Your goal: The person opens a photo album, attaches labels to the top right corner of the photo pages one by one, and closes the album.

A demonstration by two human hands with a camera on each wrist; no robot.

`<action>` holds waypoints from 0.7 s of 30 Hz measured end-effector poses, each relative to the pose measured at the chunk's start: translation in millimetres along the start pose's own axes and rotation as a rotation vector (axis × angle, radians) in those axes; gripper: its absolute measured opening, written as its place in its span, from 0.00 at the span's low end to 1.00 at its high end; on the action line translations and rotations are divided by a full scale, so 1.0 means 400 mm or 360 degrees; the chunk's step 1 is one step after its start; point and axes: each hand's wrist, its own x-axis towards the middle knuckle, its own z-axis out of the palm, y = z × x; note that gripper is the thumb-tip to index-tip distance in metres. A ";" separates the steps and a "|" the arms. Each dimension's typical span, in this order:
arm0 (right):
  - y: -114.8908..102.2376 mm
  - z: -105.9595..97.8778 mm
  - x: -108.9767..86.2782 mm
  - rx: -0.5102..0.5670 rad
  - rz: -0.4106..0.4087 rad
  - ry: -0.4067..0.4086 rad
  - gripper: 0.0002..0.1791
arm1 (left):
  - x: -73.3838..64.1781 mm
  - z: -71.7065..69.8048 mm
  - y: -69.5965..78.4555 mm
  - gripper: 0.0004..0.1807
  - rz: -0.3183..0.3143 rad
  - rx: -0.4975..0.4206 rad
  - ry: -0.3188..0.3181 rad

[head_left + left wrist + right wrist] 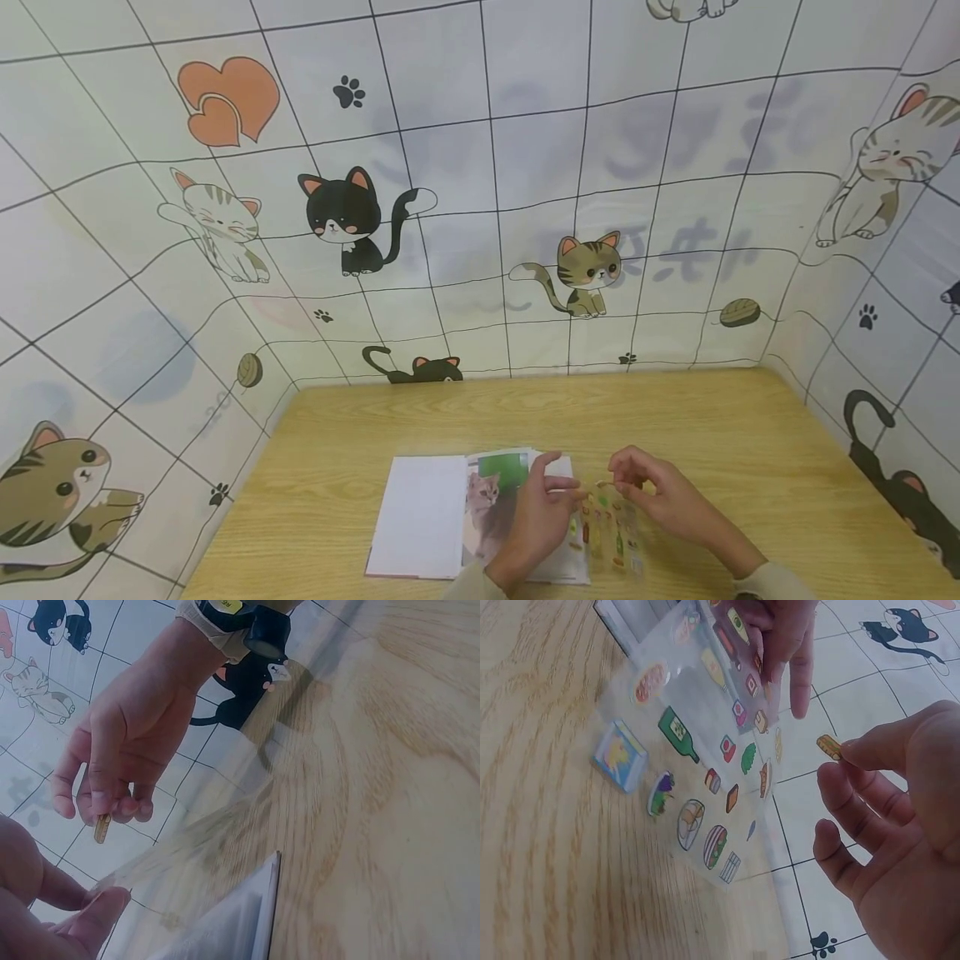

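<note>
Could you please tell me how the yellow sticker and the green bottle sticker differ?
The yellow sticker is pinched by the right hand; the green bottle sticker is on the clear sheet. The yellow sticker's visible part is short and blunt; the green bottle sticker looks longer and narrow-necked. Both are small.

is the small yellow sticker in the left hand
No, the right hand pinches the small yellow sticker at its fingertips, while the left hand holds the clear sticker sheet.
</note>
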 end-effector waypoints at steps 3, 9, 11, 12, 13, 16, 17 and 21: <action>0.001 0.001 0.001 0.0027 -0.0056 0.0012 0.13 | 0.003 0.001 -0.001 0.29 -0.0003 0.0034 0.0038; 0.000 0.005 0.001 0.0051 -0.0073 0.0027 0.15 | 0.007 0.004 -0.008 0.28 -0.0027 0.0032 0.0060; -0.001 0.005 0.001 0.0057 -0.0054 0.0022 0.15 | 0.007 0.005 -0.010 0.29 -0.0027 0.0035 0.0059; -0.002 0.004 0.001 0.0061 -0.0044 0.0018 0.14 | 0.007 0.006 -0.011 0.29 -0.0025 0.0039 0.0058; -0.002 0.004 0.001 0.0065 -0.0035 0.0012 0.14 | 0.007 0.006 -0.011 0.29 -0.0022 0.0045 0.0055; -0.003 0.001 0.001 0.0069 0.0001 -0.0011 0.12 | 0.006 0.007 -0.011 0.29 -0.0021 0.0061 0.0047; -0.004 0.000 0.001 0.0070 0.0015 -0.0016 0.11 | 0.006 0.008 -0.011 0.29 -0.0024 0.0073 0.0039; -0.005 0.000 0.000 0.0056 0.0036 -0.0019 0.11 | 0.001 0.008 -0.009 0.29 -0.0028 0.0137 0.0014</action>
